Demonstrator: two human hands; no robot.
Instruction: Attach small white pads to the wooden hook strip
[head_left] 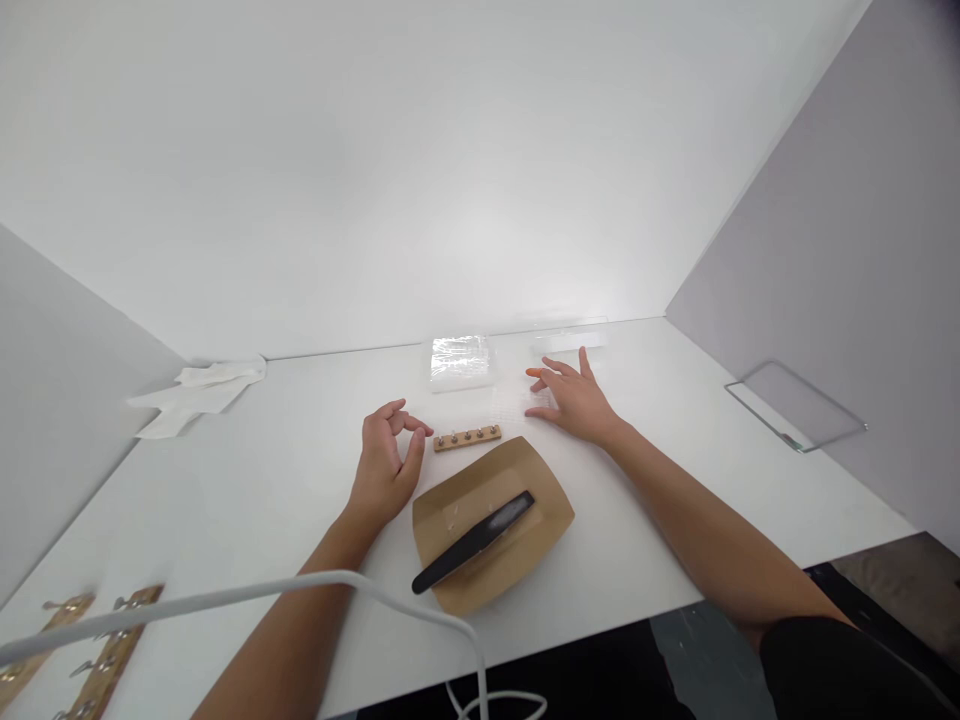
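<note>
Wooden strip (467,437) with a row of metal pegs: lies flat on the white table (675,500), just beyond your left hand (382,470), within easy pinch. Left fingers curl narrow, thumb near forefinger, holding nothing you can see. Right hand (576,402): fingers spread wide, pressed flat on a clear sheet (517,402), seemingly steadying it. Brown paper tray (540,500): nearest you, a black flat tool (474,540) resting inside. Clear plastic packet (459,361): behind the strip. White cloth (202,392): far left.
</note>
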